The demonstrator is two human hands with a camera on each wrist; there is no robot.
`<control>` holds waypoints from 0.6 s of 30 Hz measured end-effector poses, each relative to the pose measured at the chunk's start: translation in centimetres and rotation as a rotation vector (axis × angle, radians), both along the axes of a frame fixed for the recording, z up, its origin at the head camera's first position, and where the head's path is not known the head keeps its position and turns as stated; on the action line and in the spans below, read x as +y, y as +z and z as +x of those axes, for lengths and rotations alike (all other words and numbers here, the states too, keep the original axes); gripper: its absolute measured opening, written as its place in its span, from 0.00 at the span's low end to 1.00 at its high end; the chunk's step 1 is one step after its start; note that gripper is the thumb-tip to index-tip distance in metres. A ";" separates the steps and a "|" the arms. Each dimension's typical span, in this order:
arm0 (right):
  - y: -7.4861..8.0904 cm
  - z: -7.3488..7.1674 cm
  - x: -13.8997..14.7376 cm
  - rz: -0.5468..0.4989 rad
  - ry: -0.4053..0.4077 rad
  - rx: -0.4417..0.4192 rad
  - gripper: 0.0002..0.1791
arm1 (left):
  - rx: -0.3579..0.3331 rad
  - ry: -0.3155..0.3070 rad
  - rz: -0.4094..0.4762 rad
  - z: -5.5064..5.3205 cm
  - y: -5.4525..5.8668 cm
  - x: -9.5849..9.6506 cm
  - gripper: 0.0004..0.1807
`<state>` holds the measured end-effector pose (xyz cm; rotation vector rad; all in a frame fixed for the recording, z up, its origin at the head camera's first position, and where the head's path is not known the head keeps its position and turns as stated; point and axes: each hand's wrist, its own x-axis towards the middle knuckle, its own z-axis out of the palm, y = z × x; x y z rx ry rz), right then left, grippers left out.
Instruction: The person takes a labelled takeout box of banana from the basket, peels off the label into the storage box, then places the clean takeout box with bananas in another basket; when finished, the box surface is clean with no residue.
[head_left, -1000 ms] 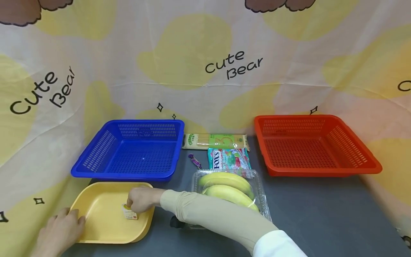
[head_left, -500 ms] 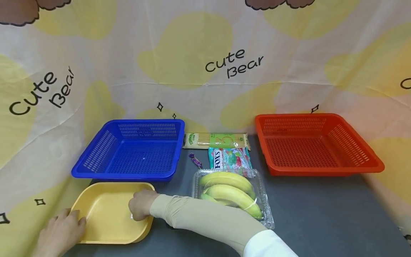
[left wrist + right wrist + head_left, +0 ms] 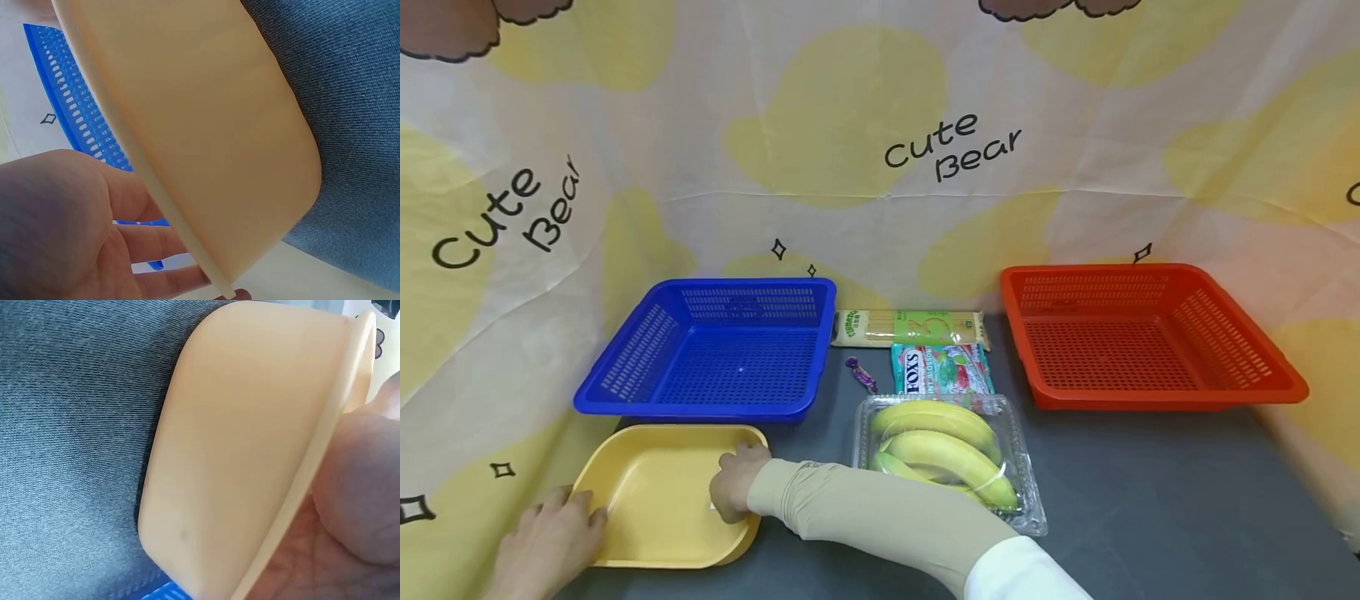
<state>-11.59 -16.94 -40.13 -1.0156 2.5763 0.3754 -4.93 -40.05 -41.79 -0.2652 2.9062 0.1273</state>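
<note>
The left hand holds the left rim of the yellow tray, its fingers bent over the edge. The tray sits on a grey surface. Just behind it is a blue basket. At the tray's right rim, a white scrap shows beneath the right hand, whose fingers curve inside; whether they pinch anything, I cannot tell. Right of the tray and farther back lie a purple-wrapped sweet, a noodle packet and a FOX'S bag. Bananas in a clear box are directly right of the tray; a red basket stands farthest right of it.
</note>
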 end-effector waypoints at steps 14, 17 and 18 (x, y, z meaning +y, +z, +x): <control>0.1 0.2 0.1 0.028 -0.015 -0.013 0.06 | 0.065 -0.009 0.000 0.2 0.1 0.3 0.24; 0.2 0.1 0.2 0.029 0.001 -0.038 0.06 | 0.079 -0.009 -0.004 0.1 0.1 0.3 0.24; 0.3 0.0 0.3 0.031 0.006 -0.047 0.06 | 0.081 -0.009 -0.005 0.1 0.1 0.3 0.24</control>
